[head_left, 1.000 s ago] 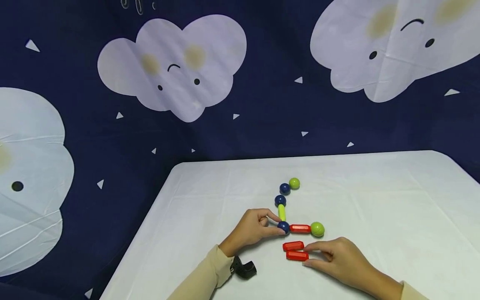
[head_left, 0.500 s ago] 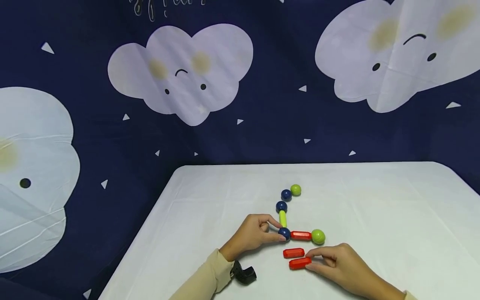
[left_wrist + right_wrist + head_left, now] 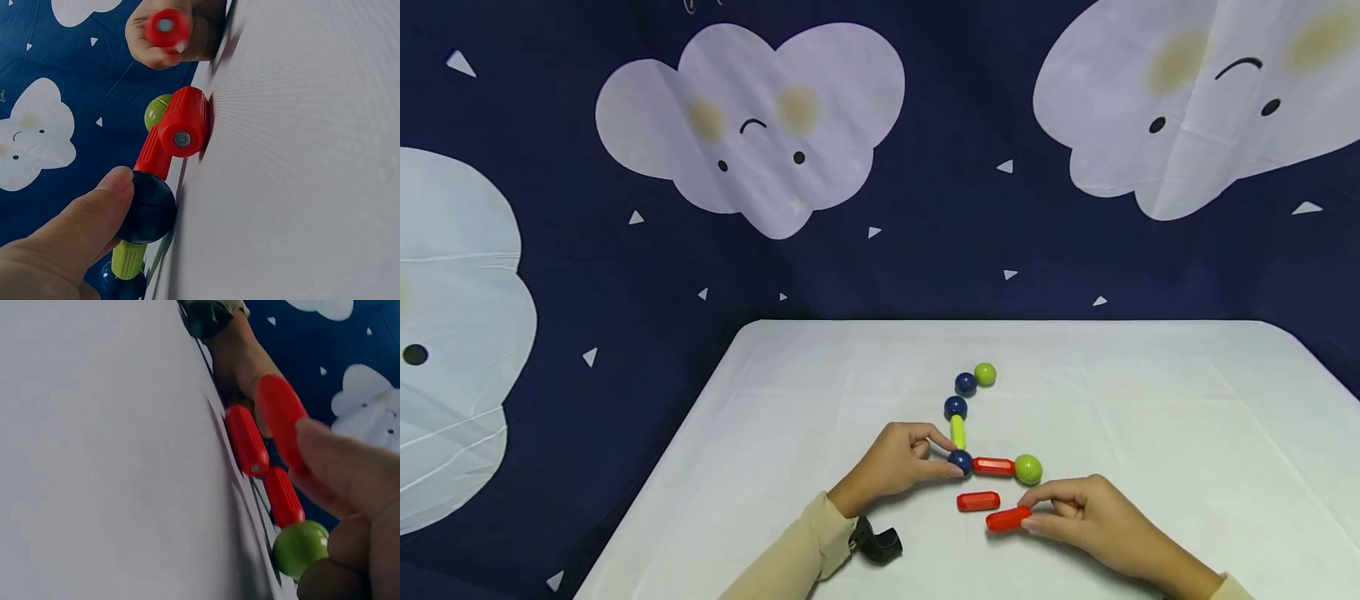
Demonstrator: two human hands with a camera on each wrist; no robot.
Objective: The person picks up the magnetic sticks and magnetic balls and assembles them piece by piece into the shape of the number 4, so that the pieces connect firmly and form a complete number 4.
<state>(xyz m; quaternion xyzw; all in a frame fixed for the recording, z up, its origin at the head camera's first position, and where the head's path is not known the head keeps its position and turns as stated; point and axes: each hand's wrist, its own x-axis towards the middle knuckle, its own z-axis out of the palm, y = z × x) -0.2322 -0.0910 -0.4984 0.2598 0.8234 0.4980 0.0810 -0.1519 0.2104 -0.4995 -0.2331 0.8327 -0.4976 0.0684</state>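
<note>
My left hand (image 3: 895,462) pinches a navy ball (image 3: 960,462) between thumb and index finger. From that ball a red magnetic stick (image 3: 993,467) runs right to a green ball (image 3: 1028,469). A yellow-green stick (image 3: 957,432) leads away to another navy ball (image 3: 956,407). My right hand (image 3: 1093,521) holds a second red magnetic stick (image 3: 1008,519) by one end, tilted; a metal disc shows on its tip in the left wrist view. Lying between the hands is a loose red stick (image 3: 978,501), seen end-on in the left wrist view.
Farther back on the white table (image 3: 1150,400) sit a navy ball (image 3: 966,383) and a green ball (image 3: 985,373), side by side. A black device (image 3: 878,543) is strapped at the left wrist. Behind the table hangs a dark blue cloth (image 3: 955,275) with clouds.
The right hand has drawn its red stick rightward, away from the loose red stick, and tilted it. The left hand keeps its pinch on the navy ball. The head view has shifted slightly.
</note>
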